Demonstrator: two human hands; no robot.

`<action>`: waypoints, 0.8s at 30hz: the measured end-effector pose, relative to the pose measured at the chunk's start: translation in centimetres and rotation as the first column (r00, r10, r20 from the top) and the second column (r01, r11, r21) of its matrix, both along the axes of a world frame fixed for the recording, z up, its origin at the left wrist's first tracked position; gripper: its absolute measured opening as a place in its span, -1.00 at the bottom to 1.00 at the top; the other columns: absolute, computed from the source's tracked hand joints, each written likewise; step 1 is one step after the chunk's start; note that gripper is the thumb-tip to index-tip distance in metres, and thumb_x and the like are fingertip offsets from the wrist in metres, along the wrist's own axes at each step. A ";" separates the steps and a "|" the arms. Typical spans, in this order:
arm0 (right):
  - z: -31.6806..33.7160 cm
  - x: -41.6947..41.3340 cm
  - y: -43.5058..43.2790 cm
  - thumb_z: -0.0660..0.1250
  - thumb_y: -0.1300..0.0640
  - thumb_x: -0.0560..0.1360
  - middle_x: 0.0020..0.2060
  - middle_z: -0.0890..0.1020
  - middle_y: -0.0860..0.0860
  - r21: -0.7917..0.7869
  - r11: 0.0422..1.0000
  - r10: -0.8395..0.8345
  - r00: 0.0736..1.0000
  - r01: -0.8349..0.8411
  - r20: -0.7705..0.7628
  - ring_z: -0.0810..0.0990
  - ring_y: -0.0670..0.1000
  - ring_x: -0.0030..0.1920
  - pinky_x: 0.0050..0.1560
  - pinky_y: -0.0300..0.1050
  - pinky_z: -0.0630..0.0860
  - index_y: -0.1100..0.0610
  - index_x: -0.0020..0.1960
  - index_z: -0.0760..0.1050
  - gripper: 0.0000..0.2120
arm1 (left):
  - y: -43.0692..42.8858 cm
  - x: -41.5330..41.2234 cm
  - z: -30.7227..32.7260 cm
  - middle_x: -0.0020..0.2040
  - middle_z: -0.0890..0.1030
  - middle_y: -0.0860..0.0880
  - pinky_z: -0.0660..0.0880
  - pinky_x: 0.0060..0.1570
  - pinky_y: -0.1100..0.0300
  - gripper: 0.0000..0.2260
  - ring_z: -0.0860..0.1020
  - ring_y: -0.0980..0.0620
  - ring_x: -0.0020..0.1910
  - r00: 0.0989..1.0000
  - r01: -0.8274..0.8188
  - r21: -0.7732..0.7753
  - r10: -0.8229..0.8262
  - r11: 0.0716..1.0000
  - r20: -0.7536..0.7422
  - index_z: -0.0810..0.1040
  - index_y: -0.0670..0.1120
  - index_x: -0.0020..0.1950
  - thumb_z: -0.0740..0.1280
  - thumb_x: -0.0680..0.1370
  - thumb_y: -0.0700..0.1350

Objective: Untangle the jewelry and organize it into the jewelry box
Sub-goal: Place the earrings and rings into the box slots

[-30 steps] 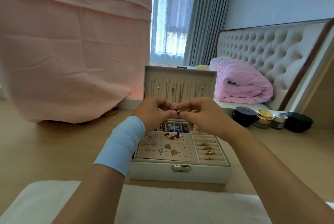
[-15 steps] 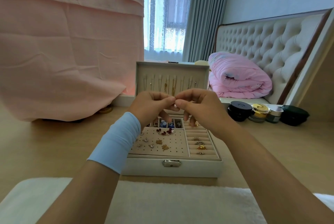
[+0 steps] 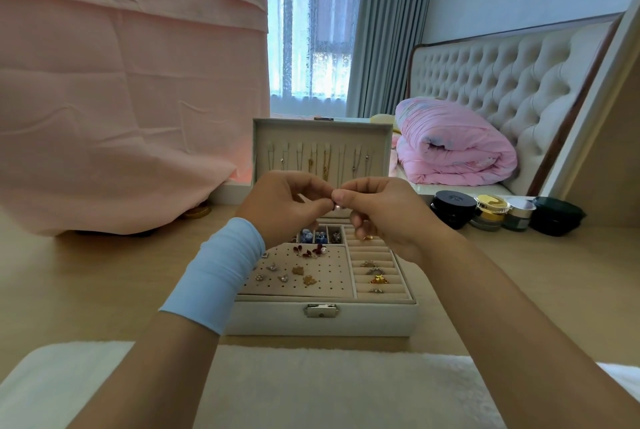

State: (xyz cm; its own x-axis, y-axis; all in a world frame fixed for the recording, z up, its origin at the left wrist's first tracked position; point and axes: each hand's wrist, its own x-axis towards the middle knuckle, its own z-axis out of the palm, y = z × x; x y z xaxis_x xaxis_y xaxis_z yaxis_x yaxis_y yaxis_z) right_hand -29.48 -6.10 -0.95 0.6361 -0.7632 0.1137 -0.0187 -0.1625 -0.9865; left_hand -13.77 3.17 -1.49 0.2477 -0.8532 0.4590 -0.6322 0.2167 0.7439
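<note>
Jewelry item: small pale bead-like piece (image 3: 336,207), pinched between fingertips of left hand (image 3: 284,207) and right hand (image 3: 377,217), above open white jewelry box (image 3: 322,321).
Grip: both closed tight on piece.
Risk: slip, likely drop into compartments.
Lid: necklaces (image 3: 325,165) hung.
Perforated pad: stud earrings (image 3: 298,271).
Slots: rings (image 3: 375,279).

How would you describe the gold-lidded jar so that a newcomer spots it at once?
Find the tufted headboard on the right. Below it, four small jars stand in a row on the wooden surface. The gold-lidded jar is second from the left, the only one with a shiny gold top.
</note>
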 end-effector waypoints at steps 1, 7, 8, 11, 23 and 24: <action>0.0 0.0 -0.1 0.49 0.19 0.50 -0.33 0.60 0.12 0.037 0.999 -0.006 1.000 0.006 -0.002 0.51 -0.05 -0.47 -0.46 -0.20 0.51 0.24 0.03 0.65 -0.84 | 0.0 0.0 -0.1 -0.17 0.71 0.05 0.65 -0.13 0.09 -0.91 0.67 0.04 -0.31 1.000 0.003 -0.005 -0.003 1.000 0.026 0.69 0.00 -0.03 0.46 0.48 -0.15; -0.1 0.5 0.3 0.51 0.15 0.48 -0.29 0.65 0.11 0.096 0.993 -0.073 0.997 0.070 0.025 0.51 -0.08 -0.49 -0.49 -0.23 0.50 0.23 -0.03 0.67 -0.84 | 0.0 0.1 -0.1 -0.23 0.70 0.06 0.66 -0.16 0.09 -0.94 0.66 0.08 -0.35 0.996 -0.030 -0.012 0.031 0.999 0.083 0.69 -0.04 -0.08 0.47 0.48 -0.09; 0.0 0.5 0.5 0.50 0.13 0.49 -0.29 0.66 0.09 0.092 0.993 -0.075 0.996 0.071 0.042 0.51 -0.08 -0.49 -0.49 -0.23 0.50 0.23 -0.03 0.67 -0.84 | 0.0 0.0 -0.1 -0.24 0.70 0.06 0.65 -0.16 0.11 -0.95 0.66 0.07 -0.35 0.997 -0.035 -0.014 0.036 0.999 0.067 0.69 -0.04 -0.09 0.46 0.49 -0.10; 0.2 0.4 0.8 0.47 0.12 0.52 -0.18 0.72 0.08 0.008 1.000 -0.020 0.996 0.020 0.087 0.55 -0.06 -0.42 -0.44 -0.21 0.54 0.19 0.02 0.67 -0.85 | -0.1 -0.2 0.0 -0.24 0.71 0.05 0.64 -0.22 0.17 -0.95 0.67 -0.02 -0.34 0.995 -0.064 -0.021 0.063 0.998 -0.075 0.67 -0.07 -0.11 0.43 0.52 -0.12; 0.1 -0.3 0.6 0.51 0.21 0.47 -0.46 0.66 -0.04 -0.430 0.902 -0.098 0.986 0.030 -0.138 0.54 -0.06 -0.50 -0.39 -0.15 0.62 0.02 -0.02 0.71 -0.86 | -0.4 -0.1 -0.9 -0.17 0.70 0.05 0.46 -0.35 0.38 -0.90 0.60 0.16 -0.30 0.979 0.035 0.200 0.007 0.979 -0.203 0.66 -0.07 -0.07 0.36 0.57 -0.09; 0.1 -0.4 0.4 0.53 0.19 0.46 -0.44 0.67 -0.06 -0.458 0.889 -0.106 0.977 0.008 -0.187 0.54 -0.09 -0.49 -0.39 -0.19 0.59 0.00 -0.05 0.72 -0.88 | -0.5 0.0 -1.1 -0.19 0.68 0.08 0.45 -0.28 0.38 -0.90 0.59 0.19 -0.27 0.994 0.003 0.216 0.021 0.976 -0.107 0.65 -0.02 -0.10 0.35 0.57 -0.09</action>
